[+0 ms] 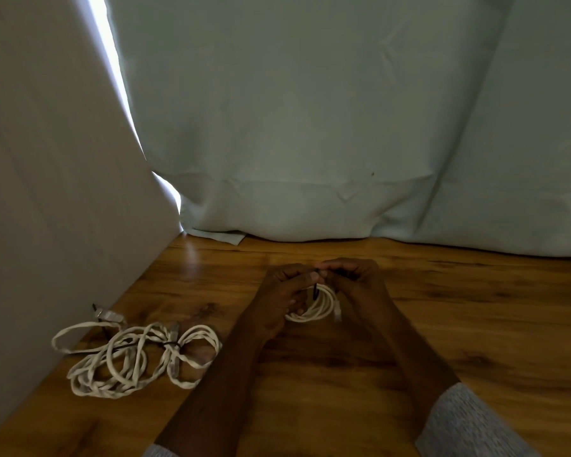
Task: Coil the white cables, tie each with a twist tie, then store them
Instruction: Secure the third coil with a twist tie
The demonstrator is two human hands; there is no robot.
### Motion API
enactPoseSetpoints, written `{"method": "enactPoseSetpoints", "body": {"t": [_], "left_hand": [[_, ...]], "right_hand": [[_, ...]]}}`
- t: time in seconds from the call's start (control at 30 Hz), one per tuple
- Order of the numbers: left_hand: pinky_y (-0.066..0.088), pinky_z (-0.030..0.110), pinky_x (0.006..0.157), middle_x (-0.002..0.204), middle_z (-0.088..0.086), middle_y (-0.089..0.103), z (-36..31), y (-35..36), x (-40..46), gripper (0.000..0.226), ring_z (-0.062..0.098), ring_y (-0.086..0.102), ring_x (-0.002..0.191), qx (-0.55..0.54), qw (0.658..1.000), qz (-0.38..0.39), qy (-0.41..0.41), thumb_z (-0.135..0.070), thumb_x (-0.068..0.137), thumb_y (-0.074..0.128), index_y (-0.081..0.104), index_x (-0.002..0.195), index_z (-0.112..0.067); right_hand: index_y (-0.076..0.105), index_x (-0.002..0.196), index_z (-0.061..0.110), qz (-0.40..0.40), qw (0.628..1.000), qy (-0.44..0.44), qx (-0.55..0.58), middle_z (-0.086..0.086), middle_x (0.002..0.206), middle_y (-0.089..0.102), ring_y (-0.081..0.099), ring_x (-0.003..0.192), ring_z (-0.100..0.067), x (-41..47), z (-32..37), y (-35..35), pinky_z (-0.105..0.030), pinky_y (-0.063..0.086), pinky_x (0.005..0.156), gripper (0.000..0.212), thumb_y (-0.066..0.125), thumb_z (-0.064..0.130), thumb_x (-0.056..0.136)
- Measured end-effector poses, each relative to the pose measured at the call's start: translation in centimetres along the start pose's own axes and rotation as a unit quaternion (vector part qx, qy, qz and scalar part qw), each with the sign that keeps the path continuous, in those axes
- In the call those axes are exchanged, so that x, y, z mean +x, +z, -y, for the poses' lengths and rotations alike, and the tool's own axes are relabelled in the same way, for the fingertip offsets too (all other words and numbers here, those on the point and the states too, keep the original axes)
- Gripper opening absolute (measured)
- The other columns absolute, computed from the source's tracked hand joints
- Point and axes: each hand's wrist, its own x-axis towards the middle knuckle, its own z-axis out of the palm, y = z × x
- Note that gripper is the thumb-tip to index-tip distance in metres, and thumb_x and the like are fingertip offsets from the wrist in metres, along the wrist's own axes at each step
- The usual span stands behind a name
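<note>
So that the coiled cable point(314, 305) keeps its loops, the left hand point(282, 291) grips it while the right hand point(353, 278) pinches the twist tie point(315, 290) closed around it.

I see bare surface point(475, 324) right of me; loose cables point(136, 357) and the wall point(47, 192) crowd the left.

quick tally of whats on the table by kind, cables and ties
white cables: about 3, one coil held by the hands, one tied bundle, and a loose tangle that may be more than one cable
dark twist ties: 2, one on the held coil, one around the bundle
total: about 5
</note>
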Motion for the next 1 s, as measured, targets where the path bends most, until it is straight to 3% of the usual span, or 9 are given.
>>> {"method": "enactPoseSetpoints", "body": {"t": [0.1,0.27,0.37,0.5,0.77,1.0], "left_hand": [[0.032,0.022,0.042,0.049,-0.004,0.059,-0.3,0.2,-0.2,0.023,0.003,0.037,0.032,0.009,1.0,-0.008,-0.013,-0.004,0.092,0.06,0.076,0.078,-0.013],[0.028,0.021,0.042,0.043,-0.006,0.055,-0.8,0.3,-0.4,0.038,0.002,0.033,0.03,0.017,0.999,-0.013,-0.035,-0.001,0.094,0.055,0.077,0.069,-0.02],[0.027,0.021,0.043,0.042,-0.007,0.052,-0.9,0.2,-0.4,0.033,0.003,0.033,0.03,0.018,0.999,-0.021,-0.046,-0.002,0.093,0.057,0.075,0.07,-0.016],[0.028,0.02,0.041,0.04,-0.008,0.052,-1.2,0.5,-0.5,0.013,0.001,0.036,0.029,0.031,0.998,-0.031,-0.055,-0.003,0.094,0.056,0.066,0.086,0.001],[0.03,0.018,0.039,0.044,-0.009,0.053,-1.2,0.5,-0.4,0.013,0.004,0.032,0.031,0.043,0.995,-0.053,-0.068,-0.005,0.092,0.06,0.068,0.082,-0.003],[0.029,0.019,0.042,0.042,-0.009,0.053,-0.8,0.2,0.0,0.022,0.004,0.032,0.03,0.05,0.993,-0.063,-0.084,-0.006,0.091,0.061,0.066,0.103,0.012]], "right_hand": [[0.082,0.089,0.024,0.005,1.0,0.001,0.007,-0.007,0.091,0.079,0.075,0.085,-0.023,0.0,0.1,0.0,-0.032,0.06,0.075,0.028,0.071,-0.001,0.083],[0.078,0.094,0.011,0.019,1.0,-0.004,-0.002,-0.003,0.089,0.079,0.075,0.085,-0.017,0.2,0.0,0.1,-0.024,0.057,0.075,0.024,0.068,-0.008,0.084],[0.077,0.1,0.008,0.019,1.0,-0.003,-0.011,-0.001,0.092,0.079,0.074,0.088,-0.015,0.1,-0.1,0.0,-0.024,0.058,0.078,0.026,0.068,-0.01,0.084],[0.074,0.106,0.005,0.021,0.999,0.009,-0.026,-0.001,0.09,0.078,0.074,0.084,-0.015,0.2,-0.1,-0.1,-0.026,0.059,0.072,0.027,0.067,-0.012,0.086],[0.07,0.099,0.012,-0.028,0.999,-0.013,-0.016,-0.016,0.089,0.073,0.072,0.082,-0.019,0.4,-0.3,0.2,-0.03,0.06,0.073,0.034,0.07,-0.016,0.081],[0.068,0.088,0.005,-0.028,0.997,-0.056,-0.042,-0.019,0.084,0.073,0.073,0.078,-0.02,0.6,-0.4,0.4,-0.031,0.06,0.072,0.028,0.072,-0.019,0.075]]}}
